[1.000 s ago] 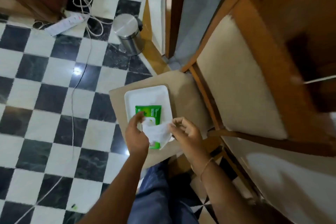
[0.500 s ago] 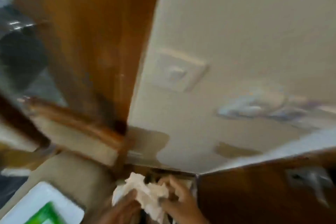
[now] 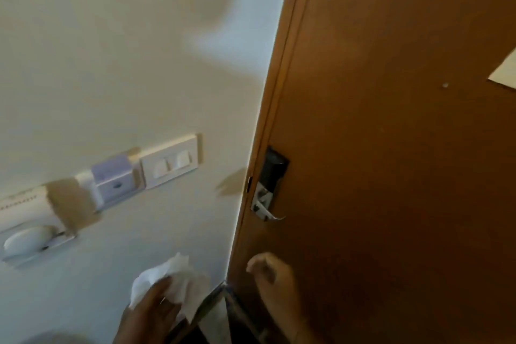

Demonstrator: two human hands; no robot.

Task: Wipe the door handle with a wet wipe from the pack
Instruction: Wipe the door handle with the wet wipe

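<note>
1. Cream wall (image 3: 117, 50) fills the left side of the shot, and a brown wooden door (image 3: 391, 148) takes up the right, with its frame edge running top to bottom between them.
2. On the wall there's a white double light switch (image 3: 171, 164), and just left of it a small lilac box (image 3: 115, 179) stuck on with brown tape (image 3: 69, 204). Further left and lower is some white oval gadget (image 3: 28, 240), pretty blurry, can't say what it is.
3. Door handle (image 3: 264, 211) is a silver lever low on the door's left edge, sitting on a metal plate right under a black lock panel (image 3: 275, 166).
4. Left hand (image 3: 152, 313) is at the bottom of the frame in front of the wall, fingers wrapped around a scrunched-up white wet wipe (image 3: 170, 279). The wipe pokes up above the fingers.
5. So the wipe is below and to the left of the handle, well apart from it, not touching the door.
6. Right hand (image 3: 272, 274) is in front of the door, below the handle, curled into a loose fist with nothing visible in it. It isn't touching the handle either.
7. A pale paper corner (image 3: 505, 70) shows on the door at the far right edge.
</note>
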